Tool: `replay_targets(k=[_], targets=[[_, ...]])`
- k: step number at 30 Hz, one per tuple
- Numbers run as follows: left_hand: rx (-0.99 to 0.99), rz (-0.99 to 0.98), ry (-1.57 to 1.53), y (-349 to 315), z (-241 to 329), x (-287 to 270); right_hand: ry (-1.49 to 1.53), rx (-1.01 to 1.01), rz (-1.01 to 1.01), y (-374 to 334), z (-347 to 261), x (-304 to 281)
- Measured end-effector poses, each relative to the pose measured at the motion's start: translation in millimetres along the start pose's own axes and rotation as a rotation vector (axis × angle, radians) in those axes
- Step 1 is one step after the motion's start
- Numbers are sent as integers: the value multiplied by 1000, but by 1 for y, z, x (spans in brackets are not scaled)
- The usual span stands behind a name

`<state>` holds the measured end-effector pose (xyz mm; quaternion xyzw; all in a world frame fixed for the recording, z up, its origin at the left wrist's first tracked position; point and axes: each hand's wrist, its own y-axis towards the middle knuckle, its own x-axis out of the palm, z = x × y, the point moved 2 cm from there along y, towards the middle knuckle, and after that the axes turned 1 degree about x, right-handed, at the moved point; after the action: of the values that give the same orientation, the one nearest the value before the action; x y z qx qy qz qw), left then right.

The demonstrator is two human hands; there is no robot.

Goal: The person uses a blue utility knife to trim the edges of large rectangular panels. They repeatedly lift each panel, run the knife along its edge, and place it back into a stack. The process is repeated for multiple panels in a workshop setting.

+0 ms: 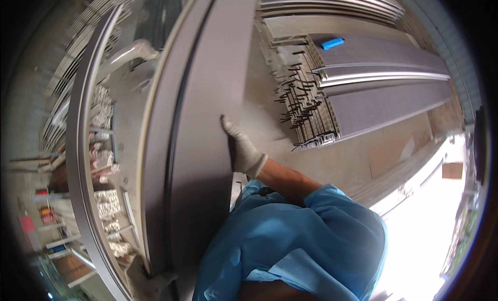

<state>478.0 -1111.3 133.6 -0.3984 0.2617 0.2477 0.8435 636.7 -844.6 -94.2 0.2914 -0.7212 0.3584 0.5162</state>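
Note:
A long grey-brown panel (215, 78) with a dark groove along its length runs from the top of the view down past my body. My right hand (246, 153), in a pale work glove, grips its right edge, thumb lying over the face and fingers hidden behind. Down at the lower left, my left hand (148, 280), also gloved, is closed on the panel's left edge; its lower part is dim and partly cut off by the frame. Left of the panel stands a separate long narrow grey profile (78, 140), apart from both hands.
At the right lies a stack of similar panels (389, 109), dark strips sticking out of their ends. A blue object (332, 43) rests on top. Pale profiles (332, 2) are piled beyond. Racked profiles (106, 205) line the left side. Bright light comes in at lower right.

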Motion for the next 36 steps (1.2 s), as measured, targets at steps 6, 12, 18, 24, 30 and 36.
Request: replay_targets(k=[6, 12, 18, 24, 30, 36], targets=[[158, 26, -22, -45, 11, 38, -59, -82, 77, -49, -21, -22], [190, -4, -46, -71, 32, 98, -80, -97, 75, -97, -86, -38], [210, -55, -16, -85, 67, 178, -168, -170, 153, -154, -171, -66], [308, -38, 202, -111, 72, 223, -308, -288, 221, -200, -214, -77], [432, 20, 52, -129, 45, 247, -432, -418, 334, -241, -222, -76], [575, -3, -18, -150, 0, 270, -493, -540, 346, -289, -217, -82]])
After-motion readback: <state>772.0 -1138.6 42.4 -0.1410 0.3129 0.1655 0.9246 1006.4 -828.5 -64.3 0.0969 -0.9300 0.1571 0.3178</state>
